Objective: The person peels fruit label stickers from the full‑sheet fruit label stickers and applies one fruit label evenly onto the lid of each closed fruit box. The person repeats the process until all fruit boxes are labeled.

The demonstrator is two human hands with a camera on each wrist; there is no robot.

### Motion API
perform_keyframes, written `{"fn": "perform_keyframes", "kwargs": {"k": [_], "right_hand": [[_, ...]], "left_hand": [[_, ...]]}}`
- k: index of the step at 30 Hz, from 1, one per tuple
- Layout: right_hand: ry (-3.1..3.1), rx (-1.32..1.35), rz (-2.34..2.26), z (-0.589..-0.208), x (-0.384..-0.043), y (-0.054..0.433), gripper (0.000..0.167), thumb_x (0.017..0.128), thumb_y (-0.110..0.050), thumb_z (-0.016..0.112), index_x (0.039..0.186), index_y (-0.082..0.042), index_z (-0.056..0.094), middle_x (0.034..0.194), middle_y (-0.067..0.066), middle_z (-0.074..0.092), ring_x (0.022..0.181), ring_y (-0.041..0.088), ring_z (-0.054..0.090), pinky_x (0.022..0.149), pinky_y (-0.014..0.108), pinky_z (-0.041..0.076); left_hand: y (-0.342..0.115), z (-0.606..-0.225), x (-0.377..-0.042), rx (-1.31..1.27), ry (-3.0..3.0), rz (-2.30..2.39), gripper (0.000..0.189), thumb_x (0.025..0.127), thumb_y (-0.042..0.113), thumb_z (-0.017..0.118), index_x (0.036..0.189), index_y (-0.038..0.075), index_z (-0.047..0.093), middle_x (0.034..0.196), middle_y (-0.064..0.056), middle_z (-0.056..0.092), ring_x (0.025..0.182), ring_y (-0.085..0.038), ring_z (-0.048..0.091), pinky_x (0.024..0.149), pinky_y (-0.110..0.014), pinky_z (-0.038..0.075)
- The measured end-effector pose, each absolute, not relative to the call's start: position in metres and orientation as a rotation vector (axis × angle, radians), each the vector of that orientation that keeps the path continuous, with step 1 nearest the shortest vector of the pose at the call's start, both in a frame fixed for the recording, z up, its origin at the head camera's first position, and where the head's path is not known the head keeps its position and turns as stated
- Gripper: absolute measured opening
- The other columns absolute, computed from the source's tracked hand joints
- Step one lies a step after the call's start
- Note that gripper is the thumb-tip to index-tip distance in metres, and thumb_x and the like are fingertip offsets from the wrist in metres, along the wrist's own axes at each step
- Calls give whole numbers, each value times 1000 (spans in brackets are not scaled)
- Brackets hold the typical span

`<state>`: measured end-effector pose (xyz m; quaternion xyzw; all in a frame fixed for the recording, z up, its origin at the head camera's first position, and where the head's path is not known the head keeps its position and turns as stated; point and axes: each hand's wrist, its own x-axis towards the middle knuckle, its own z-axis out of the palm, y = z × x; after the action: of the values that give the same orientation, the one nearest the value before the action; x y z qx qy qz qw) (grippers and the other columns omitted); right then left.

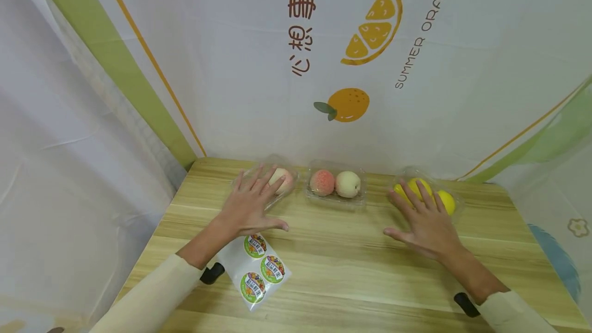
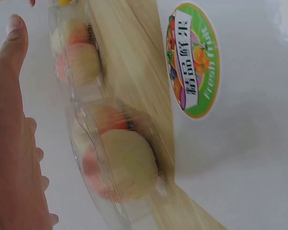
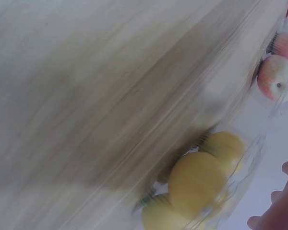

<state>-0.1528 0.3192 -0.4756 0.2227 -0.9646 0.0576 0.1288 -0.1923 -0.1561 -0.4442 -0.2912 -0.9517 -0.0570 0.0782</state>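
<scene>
Both sleeves [image 1: 148, 297] are entering from the near side, each wrist carrying a black strap [image 1: 467, 304]. The sheet [image 1: 276, 282] is lying on the table [image 1: 342, 256], one corner pointing to the near side. Three stickers [image 1: 252, 287] are showing on it in the head view. A broad span of wood is extending between the sheet and the right forearm, providing sideways room; more wood is running from that forearm to the table's slanting right edge.

The left hand [image 1: 247, 208] is grasping nothing: its fingers are extending apart, and its thumb is pointing inward. In the head view, its fingers are overlapping the left box [image 2: 84, 136]; the left wrist view is showing a gap between hand and box. The right hand [image 1: 430, 225] is likewise released, its spread fingers overlapping the right box [image 3: 245, 167] in the head view; the right wrist view is showing its fingertips apart from the box.

The left box is holding pink-and-white fruit [image 2: 129, 163]. The middle box [image 1: 333, 202] is holding two more, with wood separating it from both neighbours. The right box is holding yellow fruit [image 3: 197, 184]. All three clear boxes are standing near the table's far edge. Beyond that edge, a printed cloth [image 1: 240, 66] is hanging.
</scene>
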Motion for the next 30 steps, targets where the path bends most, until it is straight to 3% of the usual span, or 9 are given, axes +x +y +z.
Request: {"fn": "perform_keyframes", "kwargs": {"k": [7,13,17,23,30], "right_hand": [[-2805,624,237,-476,-150,324,96,97,-76,64,173,-25,35,182,10,21,163,51,17,121,81,19],[-2780,629,335,-477,-149,322,91,101,-70,64,173,-22,35,181,13,24,164,51,17,122,80,17],[-2759,623,416,-478,-149,319,89,103,-65,65,173,-21,34,180,16,27,163,51,17,123,79,16],[-2735,603,569,-479,-148,314,85,106,-56,65,174,-17,33,179,19,26,163,53,16,125,77,14],[-2665,569,903,-475,-147,299,76,110,-39,67,172,-9,36,175,26,32,160,57,21,119,83,18]], "left_hand": [[-164,-445,-190,-833,-2862,-159,120,82,91,64,174,20,34,182,-12,20,167,-41,11,127,-75,11],[-167,-450,-188,-831,-2819,-156,129,80,106,43,174,18,35,182,-12,20,166,-44,14,126,-76,12],[-167,-450,-185,-825,-2782,-221,131,80,108,33,172,15,38,182,-13,22,165,-46,18,126,-77,11],[-165,-448,-181,-766,-2796,-287,137,76,111,21,173,16,36,182,-12,21,167,-43,12,126,-77,10],[-156,-448,-174,-745,-2751,-443,138,76,111,23,174,13,32,183,-12,19,167,-43,10,128,-73,6]]}}
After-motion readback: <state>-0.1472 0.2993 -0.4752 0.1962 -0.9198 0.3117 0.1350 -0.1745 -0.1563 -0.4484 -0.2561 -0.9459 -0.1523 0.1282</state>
